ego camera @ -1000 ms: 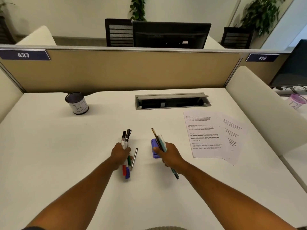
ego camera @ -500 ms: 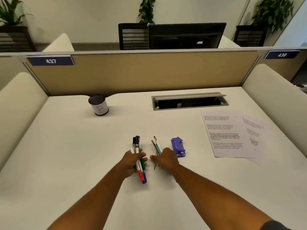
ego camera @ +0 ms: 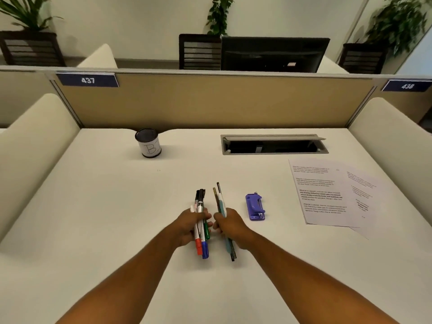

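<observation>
My left hand (ego camera: 188,226) grips a bundle of markers (ego camera: 200,208) with red, blue and green caps, held just above the white desk (ego camera: 93,218). Right beside it, my right hand (ego camera: 230,224) grips a few thin pens and pencils (ego camera: 220,202), one of them light blue. Both bundles point away from me, and the two hands almost touch. A black pen cup (ego camera: 148,146) with a white label marked "B" stands upright at the back left of the desk, well beyond the hands.
A purple hole punch (ego camera: 255,207) lies just right of my right hand. Printed sheets (ego camera: 327,195) lie at the right. An open cable hatch (ego camera: 273,145) sits at the back. Padded dividers border the left and right sides, with a tan partition behind.
My right hand has come off the purple hole punch and moved left to beside my left hand. The loose pen that lay by my left hand is gone from the desk.
</observation>
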The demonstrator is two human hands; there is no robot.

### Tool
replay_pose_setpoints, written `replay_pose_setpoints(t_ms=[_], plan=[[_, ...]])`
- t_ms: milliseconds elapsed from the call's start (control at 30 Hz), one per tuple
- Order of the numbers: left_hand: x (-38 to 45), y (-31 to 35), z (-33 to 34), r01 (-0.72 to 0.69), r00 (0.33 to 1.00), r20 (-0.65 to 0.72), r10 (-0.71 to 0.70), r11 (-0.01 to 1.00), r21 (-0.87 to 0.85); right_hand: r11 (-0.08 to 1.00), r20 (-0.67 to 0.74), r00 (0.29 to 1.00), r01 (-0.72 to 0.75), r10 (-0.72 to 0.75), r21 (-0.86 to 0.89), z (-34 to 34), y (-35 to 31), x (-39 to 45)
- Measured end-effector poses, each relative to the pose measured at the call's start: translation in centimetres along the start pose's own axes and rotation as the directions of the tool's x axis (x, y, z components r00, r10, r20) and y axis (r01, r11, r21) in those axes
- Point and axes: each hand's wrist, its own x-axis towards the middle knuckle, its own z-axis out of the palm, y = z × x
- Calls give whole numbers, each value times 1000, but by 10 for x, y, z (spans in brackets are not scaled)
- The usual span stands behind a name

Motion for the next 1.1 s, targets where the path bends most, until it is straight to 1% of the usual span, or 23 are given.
replay_pose_setpoints(t_ms=[67, 100, 167, 300, 533, 700, 800, 900, 967, 1033, 1100], plan=[[-7, 0, 8, -13, 999, 34, 12, 999, 36, 992, 48, 999, -4, -2, 126, 0, -8, -8], [-10, 0, 13, -17, 1000, 23, 15, 998, 57, 986, 73, 997, -16, 4, 169, 1, -12, -11], [-15, 0, 22, -22, 999, -22, 24, 997, 73, 974, 118, 992, -66, 41, 218, 5, -17, -19], [-18, -4, 34, -41, 994, -102, 46, 998, 47, 947, 163, 982, -142, 97, 289, 7, -20, -25], [-32, -5, 44, -83, 985, -159, 69, 993, -83, 944, 263, 964, -120, 36, 309, 6, -25, -22], [-40, 3, 29, -12, 989, -148, 0, 997, -77, 958, 301, 953, -74, -13, 277, 16, -30, -15], [-40, 11, 10, 24, 996, -88, -32, 996, -89, 963, 324, 945, -40, -51, 268, 24, -36, -8], [-37, 21, -11, 56, 998, 10, -56, 996, -73, 952, 321, 944, -21, -82, 305, 37, -45, 0], [-32, 30, -22, 74, 997, 37, -73, 997, -29, 954, 294, 951, 6, -99, 300, 47, -51, 6], [-28, 37, -35, 80, 997, 26, -79, 996, -31, 954, 243, 962, 52, -128, 297, 62, -57, 10], [-22, 43, -49, 52, 998, -19, -54, 996, -77, 954, 185, 973, 83, -140, 287, 74, -63, 15]])
